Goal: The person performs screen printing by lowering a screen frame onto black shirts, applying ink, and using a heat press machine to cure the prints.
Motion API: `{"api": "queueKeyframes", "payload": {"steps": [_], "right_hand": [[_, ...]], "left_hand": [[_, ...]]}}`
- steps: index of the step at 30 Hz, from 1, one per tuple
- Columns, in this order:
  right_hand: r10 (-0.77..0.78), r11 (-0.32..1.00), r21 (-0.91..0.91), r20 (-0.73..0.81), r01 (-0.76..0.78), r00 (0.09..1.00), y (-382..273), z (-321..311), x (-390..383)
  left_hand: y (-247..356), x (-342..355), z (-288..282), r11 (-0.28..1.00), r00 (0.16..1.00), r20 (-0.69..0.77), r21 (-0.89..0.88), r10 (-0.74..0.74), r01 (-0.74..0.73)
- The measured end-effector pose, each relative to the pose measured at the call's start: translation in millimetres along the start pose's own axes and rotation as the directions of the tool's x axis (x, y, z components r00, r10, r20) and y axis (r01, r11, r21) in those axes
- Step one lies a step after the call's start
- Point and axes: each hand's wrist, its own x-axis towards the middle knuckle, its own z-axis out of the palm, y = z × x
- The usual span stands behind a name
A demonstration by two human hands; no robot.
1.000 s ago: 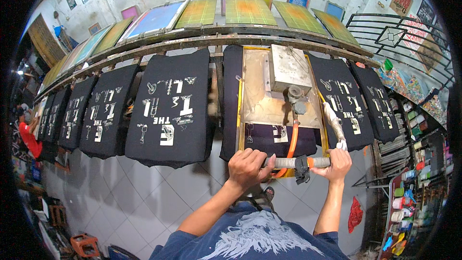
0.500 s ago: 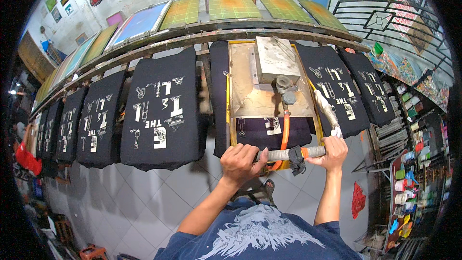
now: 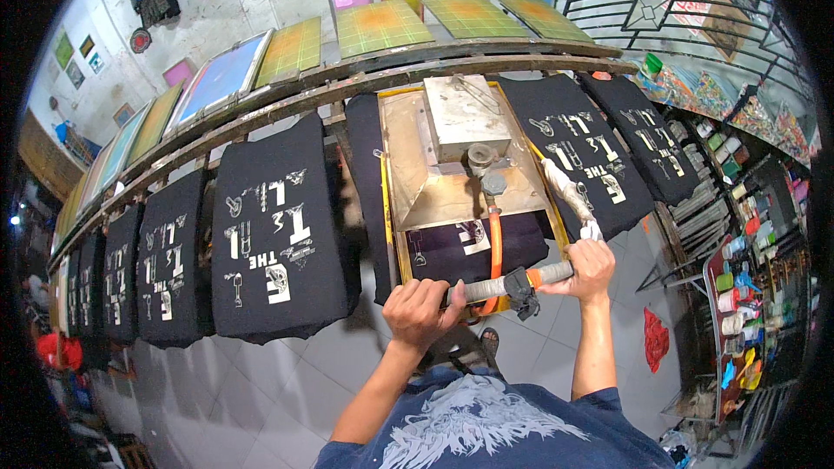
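My left hand (image 3: 421, 311) is closed around the left end of a grey-wrapped handle bar (image 3: 483, 289), and my right hand (image 3: 584, 269) grips its right end. The bar belongs to a gas heater (image 3: 469, 195) with a yellow frame, a flat metal hood and a pale box on top. From a valve on the hood, an orange hose (image 3: 496, 247) runs down to the bar. Black tape or cloth (image 3: 523, 293) wraps the bar between my hands. Beneath the hood lies a black T-shirt (image 3: 521, 249) with a pale print, largely hidden.
Printed black T-shirts (image 3: 274, 295) lie on boards to the left, with another shirt (image 3: 599, 182) close on the right. A wooden rail (image 3: 313, 91) runs behind them, backed by leaning screens (image 3: 382, 28). Paint containers (image 3: 730, 300) fill a rack at right. A red cloth (image 3: 655, 340) lies on the tiled floor.
The heater, the bar and both hands sit slightly further left in the picture, but the whole scene has shifted and tilted with my head. My grip on the bar is unchanged.
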Motion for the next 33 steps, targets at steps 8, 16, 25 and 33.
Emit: {"api": "queueKeyframes", "payload": {"steps": [8, 16, 25, 33], "right_hand": [[-0.002, 1.0, 0.004, -0.056, 0.002, 0.998, 1.2, 5.5, -1.5], [0.009, 1.0, -0.003, -0.006, -0.009, 1.0, -3.6, -2.3, 0.2], [0.011, 1.0, 0.001, 0.007, -0.011, 1.0, -5.1, -1.9, -1.2], [0.025, 1.0, 0.004, 0.001, -0.025, 1.0, -4.1, -3.3, 0.1]], "left_hand": [[3.7, 2.2, -4.9, 1.0, 0.998, 0.054, -0.005, -0.022, 0.022], [5.6, 2.7, -8.9, 1.0, 0.998, 0.047, -0.005, -0.029, 0.03], [2.3, 1.4, -8.5, 1.0, 1.0, 0.0, 0.003, 0.014, -0.014], [5.8, 2.6, -8.6, 1.0, 0.998, 0.05, -0.011, -0.023, 0.024]]}}
